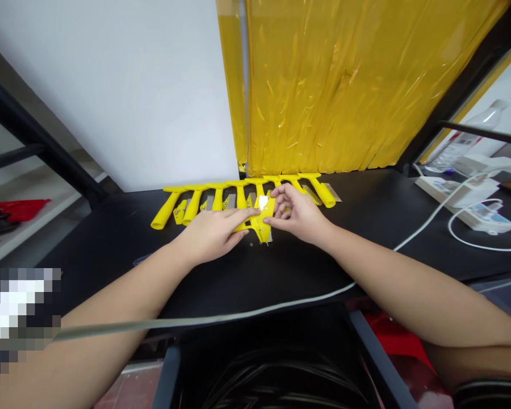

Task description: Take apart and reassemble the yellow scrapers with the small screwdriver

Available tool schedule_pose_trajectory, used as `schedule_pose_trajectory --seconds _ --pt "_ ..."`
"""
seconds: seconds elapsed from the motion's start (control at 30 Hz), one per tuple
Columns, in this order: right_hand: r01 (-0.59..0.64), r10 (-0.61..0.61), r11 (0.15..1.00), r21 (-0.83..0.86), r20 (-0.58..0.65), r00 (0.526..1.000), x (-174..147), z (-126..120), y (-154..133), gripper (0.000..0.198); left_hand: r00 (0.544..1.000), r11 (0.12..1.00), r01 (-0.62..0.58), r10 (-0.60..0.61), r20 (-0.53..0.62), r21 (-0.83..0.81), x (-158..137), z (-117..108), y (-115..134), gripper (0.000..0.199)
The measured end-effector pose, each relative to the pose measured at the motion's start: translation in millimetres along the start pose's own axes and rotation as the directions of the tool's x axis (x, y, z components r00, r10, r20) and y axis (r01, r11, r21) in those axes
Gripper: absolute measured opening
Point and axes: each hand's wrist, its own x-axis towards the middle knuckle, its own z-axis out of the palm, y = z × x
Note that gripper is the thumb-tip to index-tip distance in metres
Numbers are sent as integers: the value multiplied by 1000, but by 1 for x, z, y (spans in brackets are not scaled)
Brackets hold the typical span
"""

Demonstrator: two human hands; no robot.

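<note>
Seeing a yellow sheet (344, 85) hanging beside a white panel (132, 85); on the right, noticing a clear bottle (462, 139) behind a white power strip (447, 199); finding a pale cable (204, 321) curving across the front and a red item (21, 209) lying on the left shelf (46, 223).

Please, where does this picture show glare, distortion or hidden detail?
All in the head view: glare streaks the wrinkled yellow film; the black frame post slants, probably partly wide-lens distortion; a pixelated patch hides the lower left; the yellow scraper shows a bright white spot.
</note>
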Motion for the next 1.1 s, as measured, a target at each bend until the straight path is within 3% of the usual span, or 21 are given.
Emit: schedule_pose_trajectory --seconds 0.23,0.6,1.1 --pt "68 -69 994 -90 -9 998 0 1 -1 52 1000 1000 -2 2 7 -2 0 0 1 49" --pt "155 -156 987 -43 -9 988 1 0 4 49 995 995 -95 94 -10 -30 -2 4 -4 46" --pt "-71 25 946 315 148 989 6 -1 11 59 984 984 -160 152 -97 -80 -2 1 -3 37"
